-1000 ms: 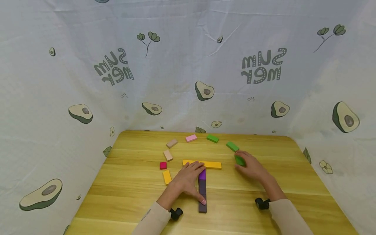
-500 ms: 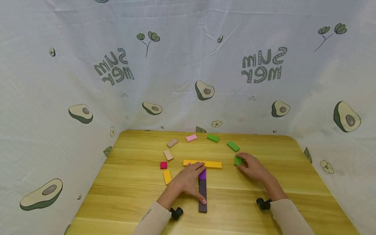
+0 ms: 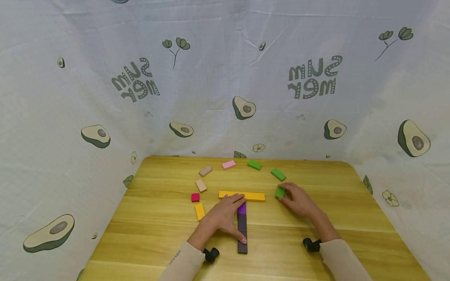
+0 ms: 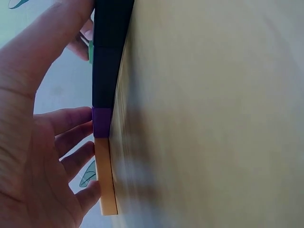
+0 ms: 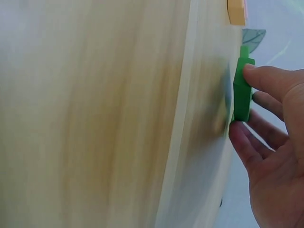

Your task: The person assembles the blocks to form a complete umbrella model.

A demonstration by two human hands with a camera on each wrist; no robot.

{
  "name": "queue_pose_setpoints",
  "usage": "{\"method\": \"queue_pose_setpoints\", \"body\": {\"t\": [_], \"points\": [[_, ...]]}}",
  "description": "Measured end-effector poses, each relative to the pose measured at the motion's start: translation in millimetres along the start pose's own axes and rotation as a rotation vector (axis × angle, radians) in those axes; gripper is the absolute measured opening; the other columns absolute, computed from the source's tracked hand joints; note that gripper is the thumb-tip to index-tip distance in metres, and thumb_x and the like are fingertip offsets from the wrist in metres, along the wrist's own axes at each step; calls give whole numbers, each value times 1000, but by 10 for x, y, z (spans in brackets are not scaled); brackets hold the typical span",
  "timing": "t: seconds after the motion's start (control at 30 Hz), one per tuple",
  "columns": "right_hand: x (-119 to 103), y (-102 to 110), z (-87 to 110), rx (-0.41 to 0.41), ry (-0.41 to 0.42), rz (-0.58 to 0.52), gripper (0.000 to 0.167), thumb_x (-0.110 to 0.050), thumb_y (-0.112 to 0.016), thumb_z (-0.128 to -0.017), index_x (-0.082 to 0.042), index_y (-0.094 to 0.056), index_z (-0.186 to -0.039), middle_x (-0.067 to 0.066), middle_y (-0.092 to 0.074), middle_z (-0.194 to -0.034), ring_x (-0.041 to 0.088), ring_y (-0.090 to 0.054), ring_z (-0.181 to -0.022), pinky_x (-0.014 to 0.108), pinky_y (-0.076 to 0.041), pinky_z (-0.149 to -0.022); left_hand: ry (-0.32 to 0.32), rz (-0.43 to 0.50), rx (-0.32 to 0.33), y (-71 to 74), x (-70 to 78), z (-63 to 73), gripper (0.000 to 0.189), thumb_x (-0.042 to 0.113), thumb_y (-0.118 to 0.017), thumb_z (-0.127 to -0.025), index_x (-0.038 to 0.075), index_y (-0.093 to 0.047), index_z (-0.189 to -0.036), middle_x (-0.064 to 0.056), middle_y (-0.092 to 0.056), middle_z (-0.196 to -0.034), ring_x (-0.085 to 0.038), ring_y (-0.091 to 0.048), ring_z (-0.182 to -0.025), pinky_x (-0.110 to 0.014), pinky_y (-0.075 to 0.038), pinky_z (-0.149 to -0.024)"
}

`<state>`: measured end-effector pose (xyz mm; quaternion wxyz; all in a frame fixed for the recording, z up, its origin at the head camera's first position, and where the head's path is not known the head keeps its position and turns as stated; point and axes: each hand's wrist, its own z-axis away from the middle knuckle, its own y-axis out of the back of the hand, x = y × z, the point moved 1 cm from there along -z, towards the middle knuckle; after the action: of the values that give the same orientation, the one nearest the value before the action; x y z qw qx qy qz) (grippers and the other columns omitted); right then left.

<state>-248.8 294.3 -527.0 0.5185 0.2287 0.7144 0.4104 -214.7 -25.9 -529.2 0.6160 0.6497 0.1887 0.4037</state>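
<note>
My left hand [image 3: 225, 212] rests across a T of blocks. Its fingertips touch the yellow bar [image 3: 254, 197] and the purple block [image 3: 241, 208]; its thumb lies on the dark blocks [image 3: 242, 222]. In the left wrist view, the spread fingertips meet the side of the orange-looking bar [image 4: 105, 180]. Thumb and fingers of my right hand [image 3: 299, 199] pinch a small green block [image 3: 279, 192], just right of the bar's end. That green block [image 5: 242, 95] appears between thumb and fingers in the right wrist view, partly covered by the thumb.
Around the T lie a yellow block [image 3: 199, 211], a red block [image 3: 195, 197], a beige block [image 3: 201, 185], a tan block [image 3: 205, 171], a pink block [image 3: 228, 165], a green block [image 3: 254, 165] and another green one [image 3: 278, 174]. A printed cloth [image 3: 211, 78] hangs behind the wooden table [image 3: 140, 234].
My right hand has moved slightly left with the green block, which now sits nearer the yellow bar's right end and is turned more upright. The left hand has stayed in place.
</note>
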Motion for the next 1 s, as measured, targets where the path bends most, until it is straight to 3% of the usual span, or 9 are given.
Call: {"method": "queue_pose_setpoints", "body": {"t": [0.47,1.0], "points": [[-198,-179,-74,-9,43,-11,49,-14,-71,-98,4,-57,-141,27,-54,-145,48,-53,-133,61,-48,-107,5,18,-8,3,2,-4,136,80,-85,-57,18,-28,-164,0,-25,-171,-19,-25,-158,-44,-17,-131],[-208,-290,-95,-46,16,-30,52,-16,-68,-100,2,-53,-147,26,-47,-154,49,-44,-142,63,-41,-113,8,21,-18,11,5,-2,137,81,-84,-57,18,-29,-164,0,-25,-171,-19,-25,-158,-46,-18,-130]]}}
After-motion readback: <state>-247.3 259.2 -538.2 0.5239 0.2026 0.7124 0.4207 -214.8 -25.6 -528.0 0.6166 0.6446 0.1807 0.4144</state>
